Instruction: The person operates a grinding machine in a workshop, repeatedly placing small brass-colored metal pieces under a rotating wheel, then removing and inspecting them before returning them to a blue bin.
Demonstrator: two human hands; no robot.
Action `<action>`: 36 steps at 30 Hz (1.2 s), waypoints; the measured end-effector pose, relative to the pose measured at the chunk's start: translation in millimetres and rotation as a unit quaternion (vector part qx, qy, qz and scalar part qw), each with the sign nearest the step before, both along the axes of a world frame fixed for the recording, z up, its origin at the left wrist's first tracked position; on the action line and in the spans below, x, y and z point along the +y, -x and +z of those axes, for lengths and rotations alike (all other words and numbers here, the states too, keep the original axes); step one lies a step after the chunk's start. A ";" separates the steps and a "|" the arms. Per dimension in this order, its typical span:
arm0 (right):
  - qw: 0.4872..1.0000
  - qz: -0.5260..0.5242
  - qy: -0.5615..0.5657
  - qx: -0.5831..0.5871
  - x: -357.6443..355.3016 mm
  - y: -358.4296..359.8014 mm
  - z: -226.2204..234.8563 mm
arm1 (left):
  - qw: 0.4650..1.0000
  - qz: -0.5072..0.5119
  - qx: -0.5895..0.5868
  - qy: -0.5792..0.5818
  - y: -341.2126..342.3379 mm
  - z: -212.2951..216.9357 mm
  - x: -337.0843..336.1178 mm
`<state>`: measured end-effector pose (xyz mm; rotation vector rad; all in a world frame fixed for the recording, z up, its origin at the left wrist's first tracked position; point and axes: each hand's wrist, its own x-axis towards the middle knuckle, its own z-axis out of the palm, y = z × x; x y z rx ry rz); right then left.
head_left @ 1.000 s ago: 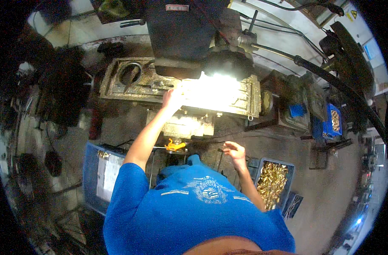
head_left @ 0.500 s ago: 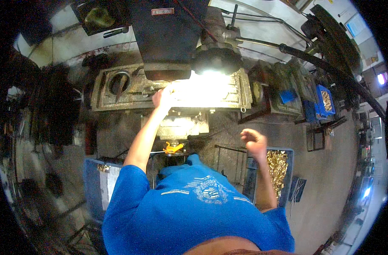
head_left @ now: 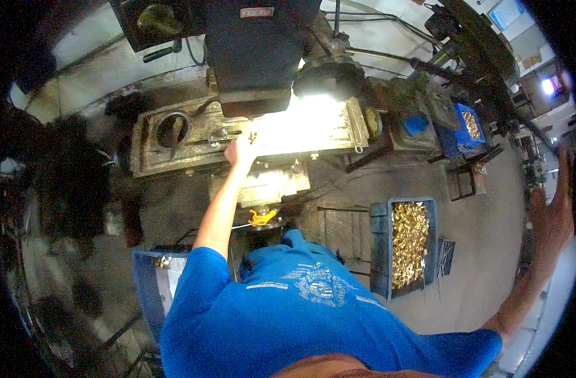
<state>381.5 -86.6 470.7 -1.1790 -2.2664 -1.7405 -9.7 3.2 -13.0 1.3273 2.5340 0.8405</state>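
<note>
My left hand [head_left: 240, 151] reaches onto the metal machine table [head_left: 150, 160], its fingers closed at a small brass-coloured part [head_left: 253, 136]. Strong glare beside the fingers hides much of the fixture there. A clamp-like metal fitting [head_left: 218, 137] sits on the table just left of this hand. Far out at the right rim, my right hand [head_left: 552, 211] is raised with its fingers stretched and apart, and nothing shows in it. Above the table hangs the dark machine head [head_left: 253, 69], with a round dark lamp-like housing [head_left: 329, 77] beside it.
A blue-grey crate [head_left: 380, 252] full of brass pieces stands on the floor at right. Farther off is a smaller blue bin [head_left: 459, 140] of similar pieces. Another blue crate [head_left: 146, 296] sits at lower left. Under the table is an orange handle-like object [head_left: 263, 218].
My right hand has swung outward to the right and up, away from above the brass-filled crate. My left hand stays at the same spot on the table. The view has shifted slightly.
</note>
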 end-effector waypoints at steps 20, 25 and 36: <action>0.293 -0.110 0.700 0.642 -9.8 -36.1 -335.6 | 0.995 0.060 -0.063 0.049 -2.8 13.5 -3.0; 0.295 -0.102 0.715 0.626 -2.1 -45.2 -337.9 | 0.992 0.073 -0.054 0.091 -4.8 12.6 0.8; 0.352 -0.023 0.697 0.624 3.5 -35.8 -368.3 | 0.994 0.069 -0.042 0.076 -1.3 -7.1 3.4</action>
